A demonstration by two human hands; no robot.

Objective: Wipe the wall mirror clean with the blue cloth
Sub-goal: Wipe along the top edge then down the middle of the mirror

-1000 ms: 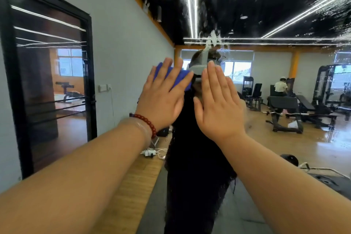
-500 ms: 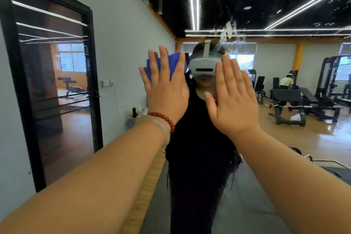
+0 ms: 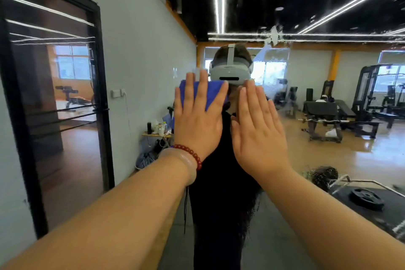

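The wall mirror (image 3: 306, 98) fills the view and reflects a gym and a person in a headset. My left hand (image 3: 198, 120), with a red bead bracelet at the wrist, presses the blue cloth (image 3: 211, 94) flat against the glass with straight, spread fingers. The cloth shows between and above those fingers, just below the reflected headset. My right hand (image 3: 258, 129) lies flat on the glass right beside it, fingers straight, holding nothing. Wet smears (image 3: 272, 36) mark the glass above and to the right of the hands.
A black-framed glass door (image 3: 65, 105) stands at the left. Everything else is reflection: weight benches and machines (image 3: 324, 116) at the right, a weight plate (image 3: 366, 199) on a dark mat, and a small table with bottles (image 3: 156, 129) by the wall.
Both flat hands and the cloth have slid left and then down the glass, from beside the reflected headset to below it. Neither hand has changed its hold.
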